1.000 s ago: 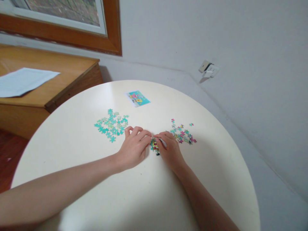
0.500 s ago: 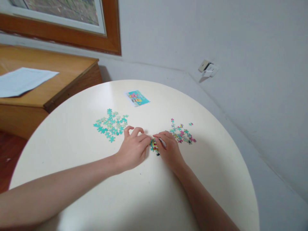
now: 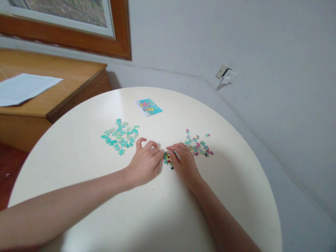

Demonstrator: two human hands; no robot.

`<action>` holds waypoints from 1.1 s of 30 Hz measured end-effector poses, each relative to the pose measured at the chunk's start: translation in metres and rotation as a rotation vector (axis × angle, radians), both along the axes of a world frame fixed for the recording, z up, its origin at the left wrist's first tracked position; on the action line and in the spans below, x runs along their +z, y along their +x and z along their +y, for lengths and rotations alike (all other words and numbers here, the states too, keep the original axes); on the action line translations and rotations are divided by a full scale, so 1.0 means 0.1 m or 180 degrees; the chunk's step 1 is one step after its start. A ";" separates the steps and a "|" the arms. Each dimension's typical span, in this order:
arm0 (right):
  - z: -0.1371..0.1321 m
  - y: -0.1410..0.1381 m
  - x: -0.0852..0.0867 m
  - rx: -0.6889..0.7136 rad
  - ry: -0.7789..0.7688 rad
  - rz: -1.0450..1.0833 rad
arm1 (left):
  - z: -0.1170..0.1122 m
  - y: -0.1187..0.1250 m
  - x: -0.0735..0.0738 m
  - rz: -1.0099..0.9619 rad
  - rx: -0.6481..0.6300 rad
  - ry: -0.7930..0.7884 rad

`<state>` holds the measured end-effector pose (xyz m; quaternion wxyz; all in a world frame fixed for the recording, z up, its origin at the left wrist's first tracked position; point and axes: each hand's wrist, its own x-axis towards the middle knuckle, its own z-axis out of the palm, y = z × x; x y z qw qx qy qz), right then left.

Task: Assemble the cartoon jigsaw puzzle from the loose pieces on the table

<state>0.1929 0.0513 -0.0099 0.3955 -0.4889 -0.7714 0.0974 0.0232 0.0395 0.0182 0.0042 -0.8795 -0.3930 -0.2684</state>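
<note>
Left hand (image 3: 145, 161) and right hand (image 3: 185, 163) crowd the small puzzle cluster (image 3: 167, 161) between them on the white tabletop (image 3: 131, 217), can't tell whether either grip pinches a piece, and uneven finger pressure could pop its joints apart.

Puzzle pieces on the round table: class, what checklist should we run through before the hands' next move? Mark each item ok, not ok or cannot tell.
1. Picture card uncovered: ok.
2. Teal pieces apart from the multicoloured pieces: ok.
3. Multicoloured pieces all together: not ok; a loose piece lies off to one side.
4. Small patch of pieces between the hands fully visible: not ok; the right hand hides part.
5. Left hand gripping a piece: cannot tell.
</note>
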 end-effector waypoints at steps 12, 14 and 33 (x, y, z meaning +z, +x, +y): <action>-0.02 -0.03 0.04 -0.0051 0.0007 -0.0006 | 0.02 -0.01 -0.02 0.0015 -0.0152 0.0020; -0.02 -0.03 0.06 -0.0054 0.0060 0.0040 | 0.04 -0.02 -0.04 0.0034 -0.0239 -0.0027; 0.19 0.73 0.15 -0.1461 0.0568 -0.0033 | 0.06 0.00 -0.09 -0.0066 -0.0580 -0.0199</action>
